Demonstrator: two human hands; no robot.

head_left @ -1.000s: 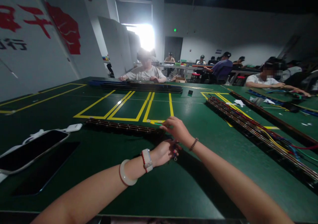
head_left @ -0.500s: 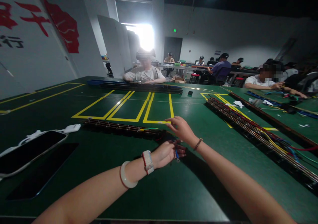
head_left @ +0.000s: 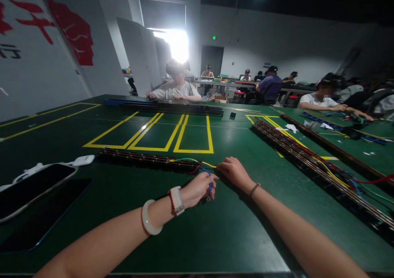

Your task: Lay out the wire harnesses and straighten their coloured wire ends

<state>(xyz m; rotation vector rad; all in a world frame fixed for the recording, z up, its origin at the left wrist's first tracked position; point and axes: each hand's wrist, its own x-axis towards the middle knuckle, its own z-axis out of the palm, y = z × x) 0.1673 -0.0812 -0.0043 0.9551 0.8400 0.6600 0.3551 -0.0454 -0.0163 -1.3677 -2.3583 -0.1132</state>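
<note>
A dark slotted strip (head_left: pixel 147 158) with copper-coloured rods lies crosswise in front of me. From its right end come a green wire (head_left: pixel 187 159), a yellow wire (head_left: pixel 209 164) and a short red one. My left hand (head_left: pixel 199 189) is closed around a blue wire (head_left: pixel 211 184), whose ring terminal (head_left: pixel 208 198) sticks out below the fingers. Just beyond it, my right hand (head_left: pixel 235 172) rests low over the table with its fingers pinched at the end of the yellow wire. Its fingertips are partly hidden by the hand's back.
A long bundle of rods and coloured wires (head_left: pixel 317 163) runs along the right of the green table (head_left: pixel 138 241). On the left lie a white-edged device (head_left: pixel 37 189) and a dark flat panel (head_left: pixel 52 212). Co-workers sit across and to the right. More dark strips (head_left: pixel 166 107) lie at the back.
My right hand has come down from above the table and closed on the yellow wire. My left hand has shifted slightly left, its fingers now curled more around the blue wire.
</note>
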